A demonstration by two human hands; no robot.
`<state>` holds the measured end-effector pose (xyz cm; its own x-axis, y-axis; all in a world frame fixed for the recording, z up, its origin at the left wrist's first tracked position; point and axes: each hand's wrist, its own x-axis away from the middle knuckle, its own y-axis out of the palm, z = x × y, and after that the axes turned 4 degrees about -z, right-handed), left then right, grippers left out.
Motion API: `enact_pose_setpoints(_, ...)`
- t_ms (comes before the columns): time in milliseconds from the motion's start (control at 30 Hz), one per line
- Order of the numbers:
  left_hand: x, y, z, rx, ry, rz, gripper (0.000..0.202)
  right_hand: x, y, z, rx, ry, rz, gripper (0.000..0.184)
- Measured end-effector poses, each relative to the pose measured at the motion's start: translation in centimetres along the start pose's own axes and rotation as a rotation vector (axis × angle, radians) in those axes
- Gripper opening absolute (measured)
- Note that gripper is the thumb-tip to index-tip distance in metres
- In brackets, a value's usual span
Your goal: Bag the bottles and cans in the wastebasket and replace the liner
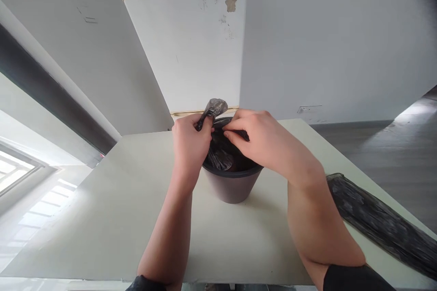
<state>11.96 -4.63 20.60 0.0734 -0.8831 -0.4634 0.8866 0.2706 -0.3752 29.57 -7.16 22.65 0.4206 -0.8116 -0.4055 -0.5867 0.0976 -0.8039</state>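
Observation:
A small dark grey bin stands in the middle of a white table. A black plastic bag lines it, with a twisted end sticking up at the far rim. My left hand is closed around that twisted end of the bag. My right hand pinches the bag's edge at the bin's far rim, fingers pressed together. Both hands hover over the bin's mouth, and much of the bag inside is hidden by them.
A flattened black plastic bag lies on the table's right side, reaching past its edge. A white fridge stands against the wall behind the table. Grey floor shows at right, a window at left.

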Motion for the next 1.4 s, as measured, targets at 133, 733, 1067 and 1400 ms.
enact_pose_setpoints(133,-0.1,-0.3,0.0,-0.050,-0.031,-0.142,0.038,0.3,0.4,0.0,0.112,-0.006,-0.008,0.019)
enact_pose_setpoints(733,0.5,-1.9,0.9,0.205,-0.180,-0.570,0.037,-0.5,0.3,0.6,-0.011,-0.178,-0.049,0.024)
enact_pose_setpoints(1067,-0.7,-2.2,-0.4,0.090,0.047,-0.133,0.032,-0.4,-1.5,1.8,-0.159,-0.018,0.012,0.023)
enact_pose_setpoints(1400,-0.5,-3.5,0.0,0.219,0.055,-0.432,0.044,-0.3,-1.9,2.7,-0.167,0.035,0.020,0.018)
